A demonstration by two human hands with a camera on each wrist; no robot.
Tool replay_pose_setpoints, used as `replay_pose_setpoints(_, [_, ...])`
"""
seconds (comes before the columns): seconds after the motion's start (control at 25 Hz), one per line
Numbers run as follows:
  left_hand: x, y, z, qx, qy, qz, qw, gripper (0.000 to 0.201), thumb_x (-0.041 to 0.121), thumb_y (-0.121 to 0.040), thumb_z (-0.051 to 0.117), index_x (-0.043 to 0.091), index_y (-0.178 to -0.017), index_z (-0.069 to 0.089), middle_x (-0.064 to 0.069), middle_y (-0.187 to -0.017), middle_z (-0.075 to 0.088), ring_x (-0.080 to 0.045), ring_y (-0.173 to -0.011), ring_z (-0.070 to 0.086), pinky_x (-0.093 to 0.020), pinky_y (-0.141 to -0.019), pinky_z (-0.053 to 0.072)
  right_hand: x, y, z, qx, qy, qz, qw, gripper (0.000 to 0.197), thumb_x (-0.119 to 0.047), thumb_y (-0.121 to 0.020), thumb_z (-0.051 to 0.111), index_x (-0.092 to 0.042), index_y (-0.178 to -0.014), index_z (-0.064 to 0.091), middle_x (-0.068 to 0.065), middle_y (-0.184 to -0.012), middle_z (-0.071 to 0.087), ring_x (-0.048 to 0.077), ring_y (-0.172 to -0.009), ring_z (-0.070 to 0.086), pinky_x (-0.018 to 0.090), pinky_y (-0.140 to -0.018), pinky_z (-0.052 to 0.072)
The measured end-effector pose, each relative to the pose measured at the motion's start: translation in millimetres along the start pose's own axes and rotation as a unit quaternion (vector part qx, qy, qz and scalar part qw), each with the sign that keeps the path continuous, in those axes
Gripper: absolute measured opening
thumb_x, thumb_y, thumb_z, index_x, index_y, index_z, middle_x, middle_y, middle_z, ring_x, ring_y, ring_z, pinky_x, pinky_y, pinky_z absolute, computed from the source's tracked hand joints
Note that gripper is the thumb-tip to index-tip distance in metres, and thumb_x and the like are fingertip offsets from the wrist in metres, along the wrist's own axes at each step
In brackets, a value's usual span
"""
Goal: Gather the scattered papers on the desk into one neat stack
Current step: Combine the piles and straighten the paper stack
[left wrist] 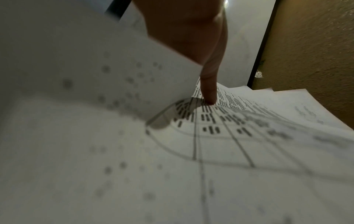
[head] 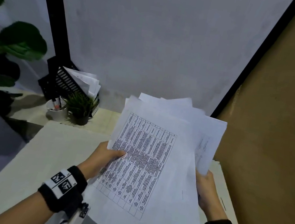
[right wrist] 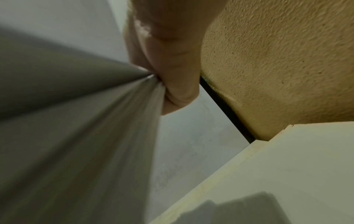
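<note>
Papers (head: 156, 162) gripped by both hands (uneven)

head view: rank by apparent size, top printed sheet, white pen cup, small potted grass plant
1. top printed sheet, by far; it is also nearest the camera.
2. small potted grass plant and white pen cup: look alike, not ranked.
</note>
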State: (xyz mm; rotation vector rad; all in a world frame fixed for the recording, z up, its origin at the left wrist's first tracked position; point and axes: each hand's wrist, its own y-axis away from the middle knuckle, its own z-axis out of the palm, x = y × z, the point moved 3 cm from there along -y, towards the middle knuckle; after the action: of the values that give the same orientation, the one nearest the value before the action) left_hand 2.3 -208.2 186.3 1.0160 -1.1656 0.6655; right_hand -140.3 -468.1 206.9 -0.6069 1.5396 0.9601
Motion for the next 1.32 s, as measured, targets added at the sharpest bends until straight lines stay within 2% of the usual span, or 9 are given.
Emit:
replay_pose_setpoints(0.28, [-1,7,11,-0.103,0.027,-0.001,0.994,0.053,0.003,-0.084,0.060,0.019,-0.131,0.043,-0.007,-0.120,0.062,-0.021,-0.102,0.066,-0.027,-0.080,0.057,6,8,19,-0.025,0.018,0.007,1.000,0.037,-0.008,-0.093,0.044,-0.014,-0.057,0.044,-0.005,-0.047,0.050,0.000,-0.036,0.043,0.014,-0.037,0.036])
replay_pose_setpoints(0.4, [-1,7,8,-0.048,-0.066,0.040,0.996,0.060,0.006,-0.079,0.066,0.022,-0.131,0.042,-0.013,-0.120,0.059,-0.023,-0.098,0.063,-0.027,-0.076,0.056,16,4,22,-0.066,-0.070,0.005,0.995,0.036,-0.048,-0.090,0.044,-0.019,-0.085,0.066,0.000,-0.082,0.072,0.005,-0.070,0.067,0.018,-0.065,0.055])
replay_pose_setpoints(0.48, [3,11,9,0.008,-0.054,0.069,0.996,0.042,0.002,-0.080,0.064,0.020,-0.116,0.055,-0.020,-0.101,0.065,-0.022,-0.078,0.063,-0.026,-0.065,0.056,18,4,25,-0.096,-0.124,-0.002,0.988,0.065,-0.073,-0.065,0.057,-0.028,-0.111,0.063,-0.008,-0.107,0.072,0.010,-0.099,0.067,0.028,-0.083,0.056])
replay_pose_setpoints(0.56, [7,15,11,0.030,-0.034,0.112,0.993,0.034,-0.002,-0.081,0.062,0.026,-0.100,0.060,-0.013,-0.086,0.066,-0.019,-0.069,0.061,-0.025,-0.059,0.054,20,5,31,-0.092,-0.046,-0.046,0.994,0.048,-0.051,-0.064,0.076,-0.026,-0.103,0.064,-0.005,-0.099,0.073,0.017,-0.093,0.068,0.031,-0.079,0.057])
replay_pose_setpoints(0.72, [0,21,11,0.046,-0.060,0.170,0.982,0.028,0.004,-0.082,0.063,0.029,-0.095,0.060,0.000,-0.088,0.070,-0.013,-0.080,0.067,-0.031,-0.077,0.055,23,11,47,0.000,-0.006,-0.120,0.993,0.028,0.001,-0.083,0.061,-0.025,-0.090,0.061,-0.017,-0.077,0.071,0.002,-0.076,0.068,0.016,-0.067,0.053])
replay_pose_setpoints(0.84, [-20,30,8,0.034,-0.056,0.137,0.988,0.027,0.023,-0.070,0.076,0.031,-0.093,0.063,0.015,-0.080,0.074,0.000,-0.084,0.069,-0.025,-0.081,0.057,42,23,64,-0.020,-0.028,-0.112,0.993,0.032,0.004,-0.080,0.063,-0.023,-0.096,0.063,-0.014,-0.082,0.074,0.000,-0.082,0.069,0.015,-0.068,0.054])
replay_pose_setpoints(0.96, [-31,31,0,0.018,-0.037,0.093,0.995,0.064,0.056,-0.047,0.081,0.029,-0.102,0.062,0.011,-0.091,0.074,-0.005,-0.090,0.068,-0.024,-0.080,0.057,56,28,76,-0.022,0.001,-0.119,0.993,0.034,0.008,-0.078,0.063,-0.023,-0.093,0.059,-0.002,-0.085,0.069,0.007,-0.082,0.065,0.018,-0.068,0.055])
replay_pose_setpoints(1.2, [13,49,-15,-0.030,0.003,0.160,0.987,0.052,0.057,-0.034,0.082,0.035,-0.080,0.073,0.010,-0.080,0.076,-0.004,-0.079,0.070,-0.018,-0.065,0.056,18,30,74,-0.057,-0.070,-0.137,0.986,0.034,0.010,-0.076,0.063,-0.019,-0.092,0.063,-0.014,-0.076,0.075,0.001,-0.076,0.069,0.015,-0.064,0.054])
replay_pose_setpoints(1.32, [17,53,-18,-0.060,-0.010,0.206,0.977,0.068,0.059,-0.046,0.079,0.024,-0.103,0.067,0.009,-0.090,0.075,-0.009,-0.087,0.069,-0.022,-0.072,0.055,-9,37,77,-0.062,-0.101,-0.160,0.980,0.011,-0.013,-0.071,0.072,-0.021,-0.079,0.071,-0.014,-0.068,0.074,0.001,-0.066,0.068,0.017,-0.058,0.053])
